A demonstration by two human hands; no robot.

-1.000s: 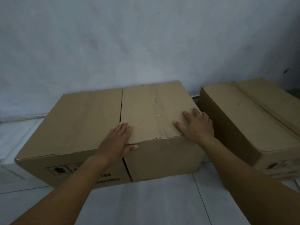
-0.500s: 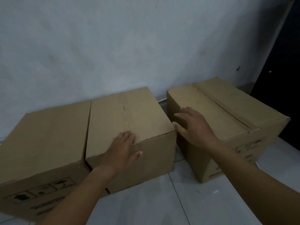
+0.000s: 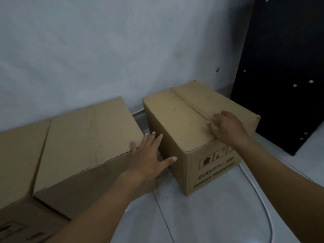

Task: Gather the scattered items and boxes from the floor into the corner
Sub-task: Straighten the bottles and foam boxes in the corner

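Floor (image 3: 210, 216) by the wall (image 3: 122, 50): left box (image 3: 87, 137) and right box (image 3: 175, 120) side by side, gap between. Left hand (image 3: 150, 156) over the left box's near corner, grip open, fingers spread. Right hand (image 3: 226, 128) flat on the right box's top, grip open.

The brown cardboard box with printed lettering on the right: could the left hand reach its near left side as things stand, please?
Probably yes: the left hand is open right beside the lettered brown cardboard box, and nothing shows between them. The right hand rests on its top.
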